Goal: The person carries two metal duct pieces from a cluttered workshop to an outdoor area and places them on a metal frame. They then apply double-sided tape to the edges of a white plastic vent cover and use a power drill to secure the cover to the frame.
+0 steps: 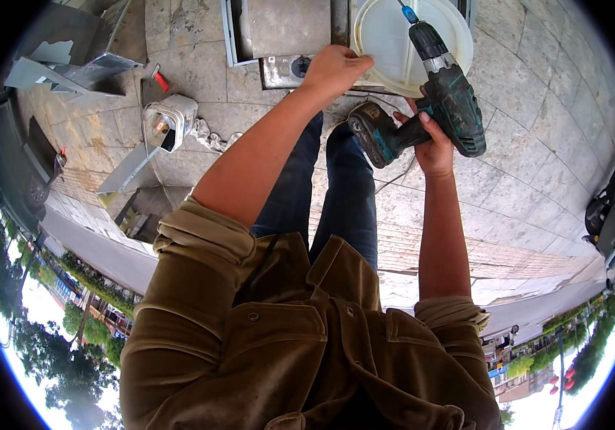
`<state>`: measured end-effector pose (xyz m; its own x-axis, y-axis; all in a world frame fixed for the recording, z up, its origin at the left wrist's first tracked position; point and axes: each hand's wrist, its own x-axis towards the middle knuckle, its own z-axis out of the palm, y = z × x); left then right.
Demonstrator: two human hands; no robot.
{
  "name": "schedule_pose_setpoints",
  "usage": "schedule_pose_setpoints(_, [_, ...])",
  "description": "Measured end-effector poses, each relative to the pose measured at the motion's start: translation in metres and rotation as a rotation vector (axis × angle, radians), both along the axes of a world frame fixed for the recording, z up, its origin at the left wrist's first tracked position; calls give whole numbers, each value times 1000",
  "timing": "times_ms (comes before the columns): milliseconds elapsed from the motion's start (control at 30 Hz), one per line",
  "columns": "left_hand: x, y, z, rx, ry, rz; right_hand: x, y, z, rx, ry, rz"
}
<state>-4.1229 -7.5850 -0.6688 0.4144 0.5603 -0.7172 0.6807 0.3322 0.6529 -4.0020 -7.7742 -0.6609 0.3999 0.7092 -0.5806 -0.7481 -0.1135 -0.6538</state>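
My right hand [434,147] grips the handle of a teal and black cordless drill [451,100]. The drill points away from me, its bit with a blue collar [408,12] over a white round plastic disc [386,36] on the paving. My left hand [332,68] rests on the near left edge of the disc, fingers curled over it, next to a small shiny metal piece [282,72]. My legs in dark jeans [336,193] stand just below.
A grey metal panel with a frame [278,25] lies beyond the disc. To the left are a white plastic canister [171,122], a red-handled tool [160,77], a crumpled rag [210,136] and folded sheet-metal channels [71,64]. Stone paving [537,143] surrounds everything.
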Motion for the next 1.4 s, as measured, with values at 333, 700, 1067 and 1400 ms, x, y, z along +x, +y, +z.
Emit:
schedule_pose_setpoints(333, [-39, -56, -25, -981, -217, 786, 4, 6, 7, 10, 27, -57])
schedule_pose_setpoints(700, [-10, -63, -58, -724, -8, 667, 8, 9, 11, 9, 33, -32])
schedule_pose_setpoints(1067, [-2, -83, -71, -609, -151, 956, 9, 11, 17, -13, 27, -26])
schedule_pose_setpoints(1400, [2, -79, -59, -610, -67, 1019, 9, 8, 12, -7, 19, -40])
